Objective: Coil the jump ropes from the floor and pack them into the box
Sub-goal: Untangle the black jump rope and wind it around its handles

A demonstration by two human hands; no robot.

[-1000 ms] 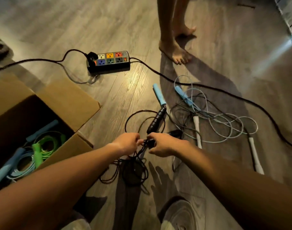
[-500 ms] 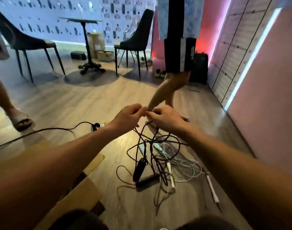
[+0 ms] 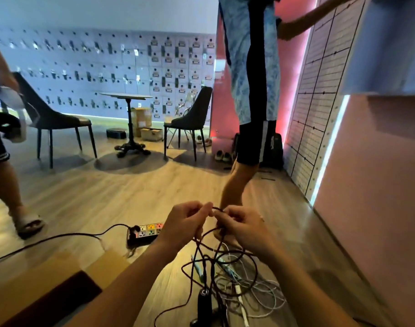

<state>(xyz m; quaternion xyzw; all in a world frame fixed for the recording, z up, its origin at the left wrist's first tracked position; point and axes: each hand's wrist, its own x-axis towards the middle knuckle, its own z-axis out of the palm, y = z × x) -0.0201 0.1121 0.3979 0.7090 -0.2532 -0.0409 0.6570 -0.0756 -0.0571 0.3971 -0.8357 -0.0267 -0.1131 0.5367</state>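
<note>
My left hand [image 3: 186, 220] and my right hand [image 3: 240, 226] are raised close together and both pinch the thin cord of a black jump rope [image 3: 225, 258]. Its tangled loops hang down from my fingers, and a black handle [image 3: 204, 303] dangles near the floor. Under it lies a pale blue and white jump rope [image 3: 263, 293] in a loose pile on the wooden floor. The open cardboard box [image 3: 67, 277] stands at the lower left; my left forearm hides part of it and its contents do not show.
A black power strip [image 3: 145, 233] with coloured sockets and its cable lie on the floor just left of my hands. One person stands right behind my hands, another walks at the far left. Chairs and a small round table [image 3: 127, 96] stand further back.
Both hands have risen from the floor with the black rope, lifting its loops and handle. My view has tilted up from the floor to the room. The hands stay close together.
</note>
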